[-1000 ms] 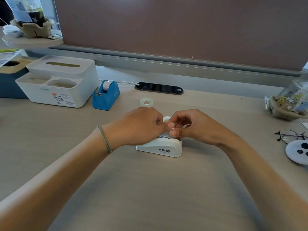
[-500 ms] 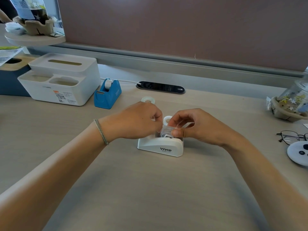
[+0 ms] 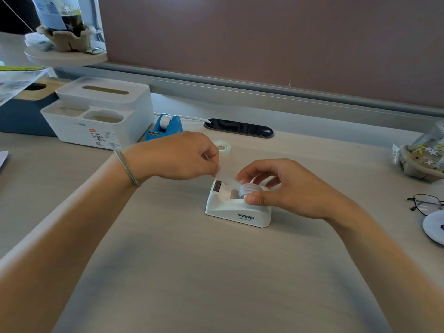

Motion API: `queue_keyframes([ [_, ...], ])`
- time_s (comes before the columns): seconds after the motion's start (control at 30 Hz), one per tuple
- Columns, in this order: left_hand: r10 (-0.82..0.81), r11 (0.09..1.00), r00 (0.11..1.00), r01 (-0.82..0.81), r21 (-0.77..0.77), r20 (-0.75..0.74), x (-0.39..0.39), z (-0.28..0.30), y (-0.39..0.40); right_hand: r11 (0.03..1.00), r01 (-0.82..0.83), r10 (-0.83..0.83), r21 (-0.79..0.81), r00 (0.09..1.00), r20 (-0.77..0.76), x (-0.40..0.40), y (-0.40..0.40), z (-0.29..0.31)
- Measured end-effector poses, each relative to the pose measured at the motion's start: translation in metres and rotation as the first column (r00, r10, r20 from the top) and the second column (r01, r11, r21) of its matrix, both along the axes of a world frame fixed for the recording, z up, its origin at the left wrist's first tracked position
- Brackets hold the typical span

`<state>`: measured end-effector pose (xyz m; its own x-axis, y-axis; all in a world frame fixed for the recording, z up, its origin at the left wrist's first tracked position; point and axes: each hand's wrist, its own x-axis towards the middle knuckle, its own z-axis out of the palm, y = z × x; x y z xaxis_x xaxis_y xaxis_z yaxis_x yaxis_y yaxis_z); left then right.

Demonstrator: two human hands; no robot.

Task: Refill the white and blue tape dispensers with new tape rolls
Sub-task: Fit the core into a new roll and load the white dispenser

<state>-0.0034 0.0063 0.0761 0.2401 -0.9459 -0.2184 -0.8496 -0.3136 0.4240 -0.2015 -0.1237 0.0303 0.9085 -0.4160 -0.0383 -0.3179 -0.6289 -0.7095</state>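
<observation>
The white tape dispenser [image 3: 237, 210], marked VIVID, stands at the middle of the desk. A clear tape roll [image 3: 248, 190] sits in its cradle, and my right hand [image 3: 283, 188] grips that roll between thumb and fingers. My left hand [image 3: 177, 156] pinches the free end of the tape strip [image 3: 227, 180], stretched from the roll over the dispenser's cutter end. A second clear tape roll [image 3: 222, 147] lies flat on the desk behind my left hand. The blue tape dispenser [image 3: 164, 127], with a white roll in it, stands further back left.
A white organiser box [image 3: 101, 114] sits at the back left beside a dark blue box [image 3: 21, 116]. A black desk socket panel [image 3: 239, 128] lies by the partition. At the right are a cup in a paper holder [image 3: 422, 155], glasses [image 3: 425, 204] and a white round disc [image 3: 434, 227].
My left hand has drawn away to the left, pulling the tape strip out from the roll toward the cutter. My right hand stays on the roll in the white dispenser.
</observation>
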Motion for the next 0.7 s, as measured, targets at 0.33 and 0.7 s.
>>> queue_keyframes([
  [0.33,-0.052,0.994,0.999,0.051,0.1,0.008,0.011,0.0,0.004,0.999,0.011,-0.012,-0.038,1.0,-0.029,0.0,0.004,0.002],
  [0.7,-0.056,0.984,0.997,0.064,0.164,-0.053,0.015,-0.018,-0.005,1.0,0.021,-0.021,-0.007,0.999,-0.024,0.0,0.006,0.004],
])
